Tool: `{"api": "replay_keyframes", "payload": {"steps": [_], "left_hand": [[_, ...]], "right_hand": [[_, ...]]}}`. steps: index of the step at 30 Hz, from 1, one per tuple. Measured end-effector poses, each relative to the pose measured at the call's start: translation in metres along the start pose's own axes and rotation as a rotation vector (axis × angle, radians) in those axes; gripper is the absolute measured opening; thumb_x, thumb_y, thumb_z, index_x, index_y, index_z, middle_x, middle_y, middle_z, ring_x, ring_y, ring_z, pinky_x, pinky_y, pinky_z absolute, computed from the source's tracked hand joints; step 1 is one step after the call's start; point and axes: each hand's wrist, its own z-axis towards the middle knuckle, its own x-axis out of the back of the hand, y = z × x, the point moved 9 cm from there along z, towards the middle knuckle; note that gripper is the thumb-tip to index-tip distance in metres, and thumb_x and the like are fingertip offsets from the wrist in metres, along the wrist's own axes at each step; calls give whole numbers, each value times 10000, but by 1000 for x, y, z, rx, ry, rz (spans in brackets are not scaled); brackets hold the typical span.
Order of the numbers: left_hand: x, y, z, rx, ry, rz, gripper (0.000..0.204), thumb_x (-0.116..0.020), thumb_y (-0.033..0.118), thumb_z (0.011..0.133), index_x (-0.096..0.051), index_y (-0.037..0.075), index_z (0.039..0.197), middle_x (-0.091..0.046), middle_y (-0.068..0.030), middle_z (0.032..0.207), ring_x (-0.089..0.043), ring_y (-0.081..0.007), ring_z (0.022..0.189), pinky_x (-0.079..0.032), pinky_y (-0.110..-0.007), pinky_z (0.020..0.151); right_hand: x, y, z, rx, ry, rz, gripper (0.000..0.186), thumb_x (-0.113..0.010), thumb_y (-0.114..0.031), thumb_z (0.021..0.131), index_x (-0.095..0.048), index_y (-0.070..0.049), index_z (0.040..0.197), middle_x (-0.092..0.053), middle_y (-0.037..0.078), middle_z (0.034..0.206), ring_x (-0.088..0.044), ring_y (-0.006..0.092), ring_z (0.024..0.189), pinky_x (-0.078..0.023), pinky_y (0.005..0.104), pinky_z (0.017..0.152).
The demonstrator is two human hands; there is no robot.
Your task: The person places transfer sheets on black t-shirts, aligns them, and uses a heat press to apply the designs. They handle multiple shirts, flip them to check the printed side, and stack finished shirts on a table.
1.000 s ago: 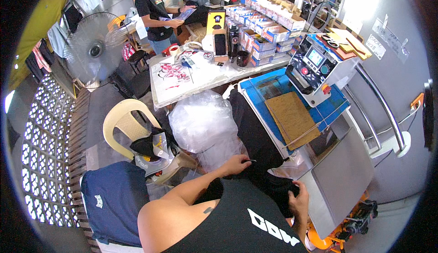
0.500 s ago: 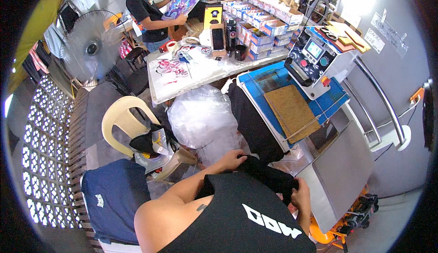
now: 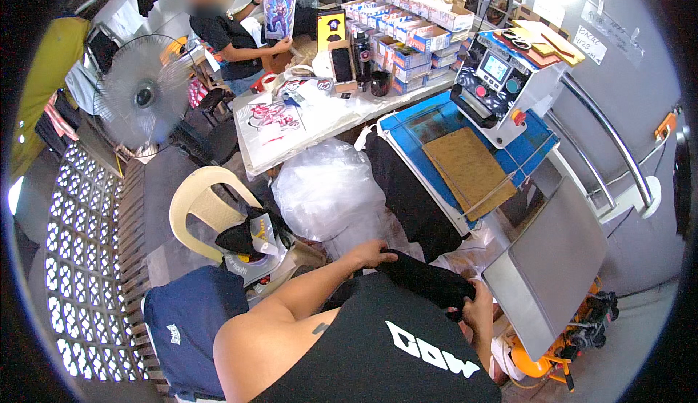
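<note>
A piece of black cloth (image 3: 430, 278), perhaps a garment, stretches between my two hands in front of my body. My left hand (image 3: 374, 253) is closed on its left end, with the fingers pinched over the edge. At the other end my right hand (image 3: 477, 305) grips a bunched part of the same cloth. Its lower folds merge with my black top, so its full shape is hidden. Just right of my right hand stands a flat grey plate (image 3: 549, 268). Clear plastic (image 3: 327, 192) is heaped beyond my left hand.
A heat press (image 3: 498, 87) with a blue bed and brown pad stands ahead right. The white table (image 3: 320, 128) holds boxes (image 3: 425, 36), a bottle and printed sheets. A cream chair (image 3: 207, 203), dark blue shirt (image 3: 196, 323) and fan (image 3: 144, 98) are left. A co-worker (image 3: 229, 39) holds a picture.
The black cloth is drawn into a narrower, straighter band between my hands, which keep their grip. The co-worker's picture has swung more upright. My view has shifted slightly.
</note>
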Motion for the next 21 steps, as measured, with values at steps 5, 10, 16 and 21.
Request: {"api": "replay_keyframes", "payload": {"steps": [5,10,16,21], "left_hand": [[-12,36,-4,-19,-120,-98,718,-402,627,1088,-672,2,1317,-699,-286,1275,-664,-431,1206,-495,-491,1050],[68,109,-62,-227,-266,-241,601,-690,526,981,-683,6,1282,-739,-180,1174,-687,-285,1078,-526,-414,966],[141,131,-92,-247,-194,433,267,-784,52,837,-723,2,1093,-697,-135,1055,-676,-319,1013,-563,-438,769],[159,152,-92,-632,136,5,183,-756,97,841,-766,35,1014,-665,-160,953,-664,-381,960,-527,-452,846]], "right_hand": [[11,-5,-7,-112,46,39,544,-668,111,775,-659,-51,1294,-694,218,1267,-658,396,1222,-493,442,1085],[77,-30,-37,-139,150,222,515,-667,96,742,-683,-29,1241,-709,184,1224,-686,292,1145,-520,374,1005],[160,-45,-80,-48,362,51,412,-517,99,604,-663,17,980,-565,143,809,-574,260,836,-471,322,810],[209,-25,-115,20,745,234,337,-453,74,569,-596,41,872,-572,138,816,-576,262,872,-474,342,838]]}}
